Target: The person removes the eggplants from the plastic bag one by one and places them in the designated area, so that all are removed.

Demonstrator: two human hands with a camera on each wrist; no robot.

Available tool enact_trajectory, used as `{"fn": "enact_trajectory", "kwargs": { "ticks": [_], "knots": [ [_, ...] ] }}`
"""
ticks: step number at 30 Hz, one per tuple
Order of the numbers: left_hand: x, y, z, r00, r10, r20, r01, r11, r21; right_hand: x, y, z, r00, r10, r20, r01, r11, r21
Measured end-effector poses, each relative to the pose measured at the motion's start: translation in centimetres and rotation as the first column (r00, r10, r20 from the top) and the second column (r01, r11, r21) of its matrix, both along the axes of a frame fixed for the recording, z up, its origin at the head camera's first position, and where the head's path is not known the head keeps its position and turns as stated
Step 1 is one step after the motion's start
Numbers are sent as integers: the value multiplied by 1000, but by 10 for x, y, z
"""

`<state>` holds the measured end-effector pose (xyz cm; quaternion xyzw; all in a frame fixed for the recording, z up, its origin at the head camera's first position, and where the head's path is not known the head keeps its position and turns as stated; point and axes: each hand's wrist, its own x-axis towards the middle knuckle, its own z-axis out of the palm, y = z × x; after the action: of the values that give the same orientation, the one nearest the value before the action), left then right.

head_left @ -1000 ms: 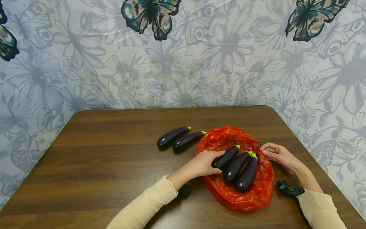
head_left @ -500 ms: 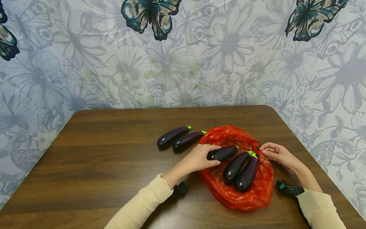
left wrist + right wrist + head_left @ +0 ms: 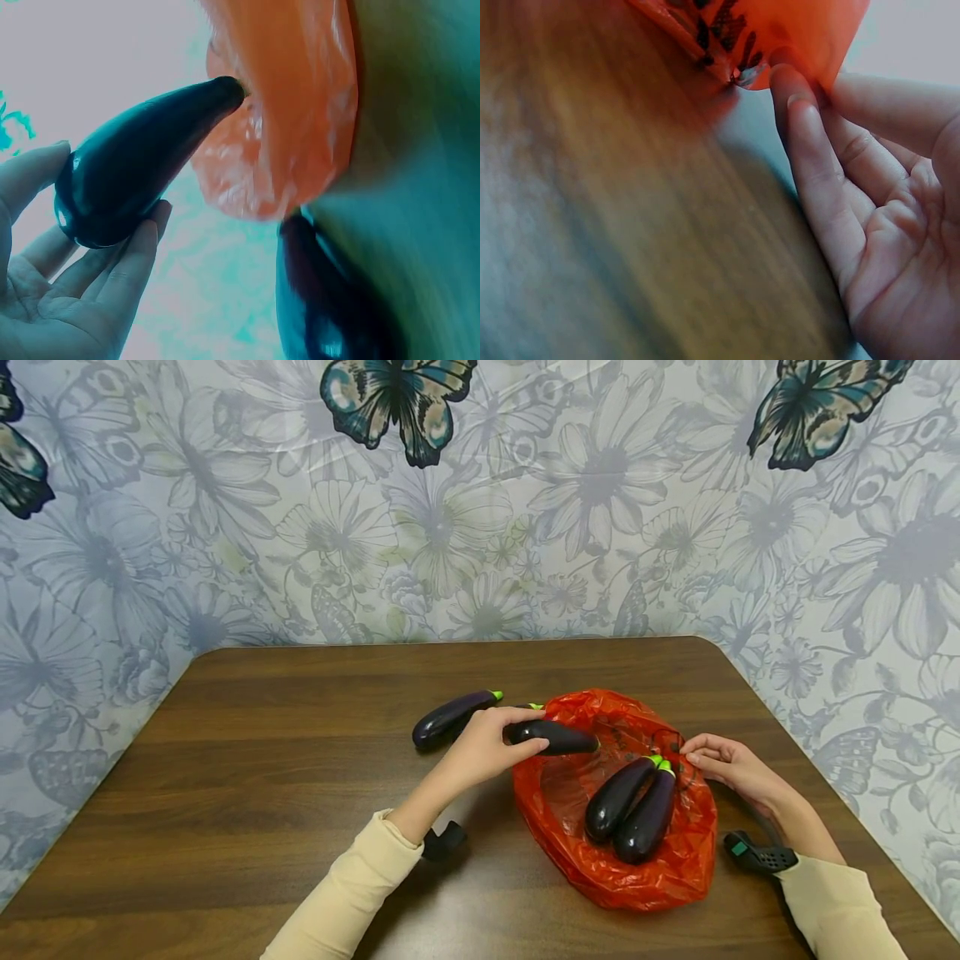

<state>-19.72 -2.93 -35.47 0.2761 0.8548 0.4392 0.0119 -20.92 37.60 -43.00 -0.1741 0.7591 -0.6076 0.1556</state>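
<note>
My left hand (image 3: 480, 747) grips a dark purple eggplant (image 3: 555, 737) by its blunt end, raised over the left rim of a red plastic bag (image 3: 551, 827). In the left wrist view, thumb and fingers wrap the wide end of that eggplant (image 3: 135, 161), and its narrow end points toward the bag (image 3: 300, 112). Two more eggplants, a left one (image 3: 618, 802) and a right one (image 3: 648, 818), lie side by side in the bag's opening. On the bag's right edge, my right hand (image 3: 738, 768) pinches the plastic (image 3: 810, 30) between thumb and fingers.
Left of the bag an eggplant (image 3: 446, 722) with a green stem lies on the brown wooden table (image 3: 262, 793). Another lies beside it, mostly behind my left hand, its green stem (image 3: 534, 706) showing. A patterned wall (image 3: 480, 552) rises behind the table.
My left hand has lifted the eggplant off the others in the bag and carried it left and away from me, to the bag's left rim. The right hand has stayed in place.
</note>
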Motion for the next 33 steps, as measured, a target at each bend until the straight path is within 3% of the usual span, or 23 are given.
{"fn": "enact_trajectory", "kwargs": {
  "ticks": [7,14,20,24,29,33],
  "knots": [
    [-6,-24,4,997,66,26,-69,992,108,0,1,-1,1000,1,2,-1,1000,-16],
    [-13,-53,5,995,88,52,-98,962,254,0,1,2,1000,1,4,-1,1000,-15],
    [-17,-82,4,990,118,80,-137,945,297,-1,0,3,1000,-7,7,7,1000,3],
    [-24,-103,-1,979,163,121,-194,929,316,-1,0,3,1000,-5,3,5,1000,-1],
    [-33,-122,-9,953,244,178,-290,906,308,0,0,2,1000,-2,4,2,1000,-5],
    [-38,-131,-17,935,281,217,-335,901,276,-1,1,0,1000,19,0,-19,1000,-25]
  ]
}}
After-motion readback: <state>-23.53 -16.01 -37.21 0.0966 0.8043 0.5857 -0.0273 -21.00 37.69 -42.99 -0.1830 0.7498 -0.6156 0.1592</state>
